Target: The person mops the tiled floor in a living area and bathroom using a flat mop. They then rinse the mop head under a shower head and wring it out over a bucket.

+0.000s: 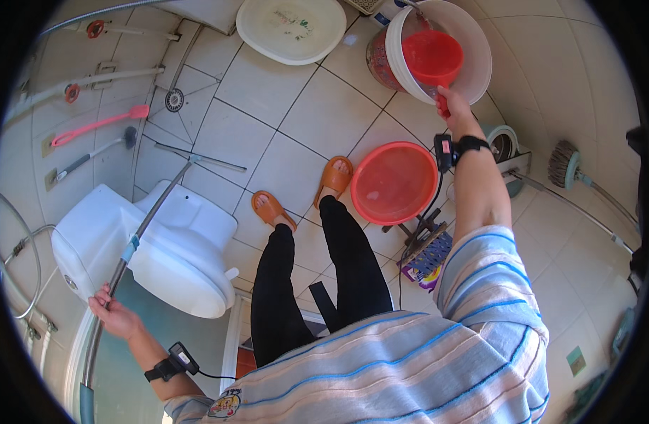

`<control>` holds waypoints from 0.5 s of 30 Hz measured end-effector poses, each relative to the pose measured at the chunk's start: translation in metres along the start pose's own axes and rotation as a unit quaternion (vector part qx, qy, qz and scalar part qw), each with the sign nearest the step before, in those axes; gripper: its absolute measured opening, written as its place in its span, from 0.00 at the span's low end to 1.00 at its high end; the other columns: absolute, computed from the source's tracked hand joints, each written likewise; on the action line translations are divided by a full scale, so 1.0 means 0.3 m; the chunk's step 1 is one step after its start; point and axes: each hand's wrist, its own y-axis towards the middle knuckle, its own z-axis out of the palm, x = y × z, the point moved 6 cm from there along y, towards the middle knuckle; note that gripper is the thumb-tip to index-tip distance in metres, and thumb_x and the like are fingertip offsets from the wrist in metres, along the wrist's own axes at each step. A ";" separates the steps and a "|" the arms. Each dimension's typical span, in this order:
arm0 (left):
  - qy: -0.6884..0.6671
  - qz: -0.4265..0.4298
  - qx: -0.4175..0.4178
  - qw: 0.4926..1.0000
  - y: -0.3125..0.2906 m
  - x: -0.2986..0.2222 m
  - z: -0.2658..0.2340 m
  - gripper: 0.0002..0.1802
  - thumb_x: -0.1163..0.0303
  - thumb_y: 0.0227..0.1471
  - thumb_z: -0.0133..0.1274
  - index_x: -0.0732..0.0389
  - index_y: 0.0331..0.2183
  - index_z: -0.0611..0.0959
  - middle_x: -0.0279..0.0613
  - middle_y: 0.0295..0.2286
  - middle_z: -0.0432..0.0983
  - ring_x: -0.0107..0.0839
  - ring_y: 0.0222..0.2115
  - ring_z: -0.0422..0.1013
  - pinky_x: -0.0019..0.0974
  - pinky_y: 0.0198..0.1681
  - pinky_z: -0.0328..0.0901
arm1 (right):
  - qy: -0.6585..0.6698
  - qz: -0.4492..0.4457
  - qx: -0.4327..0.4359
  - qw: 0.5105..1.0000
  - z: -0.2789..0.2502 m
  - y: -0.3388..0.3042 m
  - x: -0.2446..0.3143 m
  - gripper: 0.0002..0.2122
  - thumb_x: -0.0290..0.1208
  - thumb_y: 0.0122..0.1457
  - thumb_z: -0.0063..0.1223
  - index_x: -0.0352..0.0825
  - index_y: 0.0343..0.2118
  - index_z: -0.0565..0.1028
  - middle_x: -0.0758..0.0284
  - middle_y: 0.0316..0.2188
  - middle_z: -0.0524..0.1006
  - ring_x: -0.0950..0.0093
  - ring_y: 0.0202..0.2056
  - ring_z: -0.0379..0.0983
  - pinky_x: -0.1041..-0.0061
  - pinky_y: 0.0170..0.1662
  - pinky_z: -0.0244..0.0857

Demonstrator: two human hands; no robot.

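My left hand [116, 316] is wrapped round the grey pole of a floor squeegee [151, 212]. Its thin blade touches the floor tiles beyond the white toilet [176, 265], and the pole slants across the toilet. At the far right my right hand [452, 112] grips the handle of a red water dipper [432, 56]. The dipper's bowl is inside a large white bucket [478, 53]; how much water either holds, I cannot tell. Between my feet and my right arm sits a red basin [395, 185] on the floor.
A white oval basin [290, 53] lies at the back. Along the left wall hang a pink brush [102, 127] and a grey toilet brush [95, 155], with a floor drain [174, 99] near them. At right are a scrub brush [565, 165], a mop pole [572, 201] and a blue basket [428, 251].
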 end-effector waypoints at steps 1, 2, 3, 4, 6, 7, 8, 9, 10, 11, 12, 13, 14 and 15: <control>-0.001 0.010 0.017 1.000 -0.001 -0.005 0.010 0.13 0.64 0.62 0.38 0.60 0.27 0.64 0.37 0.23 0.59 0.37 0.34 0.62 0.48 0.55 0.55 | 0.069 -0.004 0.003 0.998 -0.012 -0.069 -0.005 0.07 0.34 0.57 0.53 0.36 0.32 0.73 0.72 0.21 0.71 0.81 0.18 0.64 0.80 0.20 0.58; -0.006 0.012 0.027 1.000 -0.002 -0.006 0.018 0.13 0.64 0.62 0.38 0.60 0.27 0.64 0.37 0.23 0.59 0.37 0.33 0.62 0.48 0.55 0.56 | 0.117 -0.027 0.031 0.992 -0.016 -0.141 -0.010 0.08 0.34 0.58 0.53 0.35 0.35 0.72 0.71 0.22 0.71 0.81 0.19 0.64 0.81 0.20 0.58; -0.012 0.009 0.029 0.999 0.000 -0.003 0.020 0.13 0.65 0.62 0.38 0.60 0.27 0.64 0.37 0.23 0.59 0.36 0.33 0.62 0.48 0.54 0.56 | 0.164 -0.049 0.058 0.984 -0.011 -0.211 -0.017 0.09 0.34 0.58 0.52 0.35 0.38 0.71 0.70 0.24 0.71 0.82 0.20 0.64 0.82 0.21 0.58; -0.008 0.016 0.043 0.999 0.001 -0.004 0.026 0.13 0.65 0.62 0.38 0.61 0.27 0.65 0.37 0.23 0.59 0.36 0.33 0.62 0.48 0.54 0.56 | 0.210 -0.072 0.084 0.971 -0.013 -0.285 -0.030 0.11 0.34 0.59 0.51 0.34 0.41 0.70 0.70 0.26 0.72 0.82 0.22 0.64 0.83 0.22 0.58; -0.002 0.026 0.072 0.997 0.006 -0.003 0.036 0.13 0.65 0.62 0.38 0.61 0.27 0.65 0.37 0.23 0.59 0.36 0.33 0.62 0.47 0.54 0.56 | 0.273 -0.089 0.105 0.952 -0.015 -0.421 -0.075 0.13 0.33 0.60 0.49 0.34 0.45 0.67 0.69 0.28 0.71 0.82 0.24 0.65 0.83 0.24 0.59; -0.002 0.028 0.065 0.998 0.010 -0.004 0.032 0.13 0.65 0.62 0.38 0.61 0.27 0.65 0.37 0.23 0.59 0.36 0.33 0.62 0.47 0.53 0.56 | 0.304 -0.098 0.114 0.941 -0.014 -0.480 -0.098 0.14 0.33 0.61 0.49 0.34 0.47 0.66 0.69 0.30 0.71 0.82 0.25 0.65 0.84 0.25 0.59; -0.001 0.033 0.075 0.997 0.013 -0.005 0.037 0.13 0.65 0.62 0.38 0.61 0.27 0.65 0.37 0.23 0.59 0.36 0.33 0.62 0.47 0.53 0.57 | 0.316 -0.118 0.136 0.932 -0.020 -0.547 -0.118 0.15 0.34 0.61 0.47 0.34 0.49 0.66 0.69 0.30 0.71 0.81 0.26 0.64 0.84 0.26 0.59; 0.001 0.039 0.084 0.996 0.013 -0.007 0.041 0.13 0.65 0.62 0.38 0.61 0.27 0.65 0.37 0.23 0.59 0.36 0.33 0.62 0.46 0.53 0.57 | 0.335 -0.112 0.136 0.925 -0.028 -0.599 -0.149 0.16 0.34 0.62 0.46 0.34 0.50 0.66 0.69 0.30 0.70 0.81 0.26 0.64 0.84 0.26 0.59; 0.000 0.041 0.092 0.995 0.015 -0.009 0.046 0.13 0.65 0.62 0.38 0.61 0.26 0.65 0.37 0.23 0.59 0.36 0.33 0.62 0.46 0.53 0.57 | 0.354 -0.106 0.137 0.919 -0.045 -0.652 -0.179 0.16 0.34 0.62 0.46 0.34 0.50 0.65 0.69 0.30 0.70 0.81 0.26 0.64 0.84 0.26 0.59; 0.003 0.042 0.096 0.994 0.015 -0.011 0.048 0.14 0.65 0.62 0.38 0.61 0.26 0.65 0.37 0.23 0.59 0.36 0.33 0.62 0.46 0.52 0.57 | 0.372 -0.099 0.138 0.912 -0.064 -0.697 -0.213 0.16 0.33 0.62 0.45 0.34 0.51 0.65 0.69 0.30 0.70 0.81 0.26 0.64 0.84 0.26 0.59; 0.008 0.040 0.090 0.995 0.016 -0.013 0.047 0.14 0.65 0.62 0.38 0.61 0.26 0.65 0.37 0.23 0.59 0.36 0.33 0.62 0.45 0.52 0.57 | 0.371 -0.093 0.120 0.916 -0.091 -0.733 -0.245 0.15 0.34 0.62 0.46 0.33 0.49 0.66 0.69 0.29 0.70 0.81 0.26 0.64 0.84 0.25 0.59; 0.013 0.044 0.103 0.994 0.015 -0.017 0.051 0.14 0.65 0.62 0.38 0.61 0.26 0.65 0.37 0.23 0.59 0.36 0.33 0.62 0.45 0.52 0.57 | 0.369 -0.085 0.102 0.920 -0.125 -0.764 -0.285 0.15 0.34 0.61 0.47 0.33 0.48 0.66 0.69 0.29 0.70 0.81 0.25 0.64 0.84 0.25 0.59; 0.019 0.045 0.104 0.993 0.015 -0.018 0.050 0.14 0.65 0.62 0.38 0.61 0.26 0.65 0.37 0.23 0.59 0.36 0.33 0.62 0.45 0.52 0.57 | 0.368 -0.077 0.085 0.923 -0.154 -0.781 -0.320 0.14 0.34 0.61 0.47 0.33 0.47 0.67 0.69 0.29 0.70 0.81 0.25 0.64 0.84 0.25 0.59; 0.029 0.050 0.108 0.992 0.015 -0.021 0.048 0.14 0.65 0.62 0.38 0.61 0.26 0.65 0.37 0.23 0.59 0.36 0.33 0.62 0.45 0.52 0.57 | 0.349 -0.052 0.055 0.934 -0.189 -0.790 -0.371 0.13 0.34 0.61 0.48 0.33 0.44 0.68 0.68 0.28 0.70 0.81 0.25 0.65 0.84 0.24 0.59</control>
